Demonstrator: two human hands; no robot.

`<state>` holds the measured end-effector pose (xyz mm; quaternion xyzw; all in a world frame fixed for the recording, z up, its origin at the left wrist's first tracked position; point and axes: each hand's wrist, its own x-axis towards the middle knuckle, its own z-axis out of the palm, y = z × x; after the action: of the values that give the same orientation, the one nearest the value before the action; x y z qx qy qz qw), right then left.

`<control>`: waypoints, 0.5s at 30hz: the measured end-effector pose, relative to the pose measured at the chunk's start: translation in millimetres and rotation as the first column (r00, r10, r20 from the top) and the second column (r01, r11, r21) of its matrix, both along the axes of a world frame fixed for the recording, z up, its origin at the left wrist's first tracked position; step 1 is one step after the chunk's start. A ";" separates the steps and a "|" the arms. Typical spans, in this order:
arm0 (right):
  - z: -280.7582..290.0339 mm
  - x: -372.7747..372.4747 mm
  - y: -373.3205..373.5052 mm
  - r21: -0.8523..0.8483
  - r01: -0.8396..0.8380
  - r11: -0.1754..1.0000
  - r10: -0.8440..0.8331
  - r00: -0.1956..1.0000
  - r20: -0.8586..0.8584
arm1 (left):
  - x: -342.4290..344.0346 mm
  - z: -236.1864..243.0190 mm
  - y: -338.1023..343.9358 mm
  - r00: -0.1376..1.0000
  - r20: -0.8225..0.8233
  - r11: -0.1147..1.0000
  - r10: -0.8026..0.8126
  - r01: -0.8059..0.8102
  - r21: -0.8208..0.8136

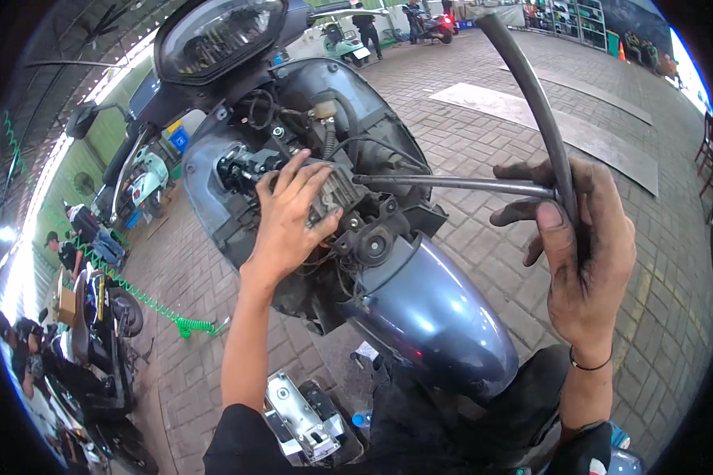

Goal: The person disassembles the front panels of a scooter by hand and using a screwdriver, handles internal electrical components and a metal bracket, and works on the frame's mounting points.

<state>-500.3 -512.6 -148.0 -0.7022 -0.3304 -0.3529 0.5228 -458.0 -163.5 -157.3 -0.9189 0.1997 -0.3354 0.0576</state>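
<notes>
In front of me stands a scooter with its front panel off, wires and parts bared. My left hand (289, 207) grips a finned grey metal block (337, 190) in the opening, thumb at its lower edge and fingers over the top. My right hand (582, 237) is closed round a T-handle wrench (459, 184), where its long shaft meets the dark crossbar (531, 87). The shaft reaches left, its tip beside the block; whether it sits on a fastener I cannot make out. Below lies a round black part, perhaps a horn (375, 247), above the glossy blue-grey front fender (432, 309).
The headlight (222, 39) overhangs the opening. A silver metal part (297, 416) lies on the paving near my left elbow. A coiled green hose (158, 313) hangs at the left, by parked motorcycles (95, 348) and people. Flat boards (554, 131) lie at the far right.
</notes>
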 end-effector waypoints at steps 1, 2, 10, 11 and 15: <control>7.1 -4.4 6.3 -0.044 -0.006 0.999 0.005 1.000 -0.020 | -1.6 -5.9 9.1 1.000 -0.002 0.999 -0.004 0.004 -0.051; 13.9 -7.6 13.2 -0.086 -0.022 0.996 0.019 0.999 -0.038 | -5.9 -9.8 19.5 1.000 0.003 0.995 0.010 -0.009 -0.101; 35.6 5.5 9.4 0.364 -0.535 0.763 0.636 0.721 -0.275 | 6.2 -11.5 -10.0 0.989 0.078 0.979 -0.122 0.133 -0.153; 42.4 12.8 2.1 0.364 -0.599 0.713 0.694 0.674 -0.252 | 8.8 -7.8 -12.2 0.983 0.098 0.970 -0.154 0.169 -0.173; 19.7 56.9 22.5 0.252 -0.496 0.831 0.549 0.803 -0.232 | 3.6 -18.7 0.5 0.993 0.043 0.970 -0.114 0.120 -0.213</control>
<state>-443.4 -490.0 -128.3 -0.5782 -0.3968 -0.1141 0.7037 -454.3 -163.0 -175.9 -0.9011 0.2153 -0.3718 -0.0589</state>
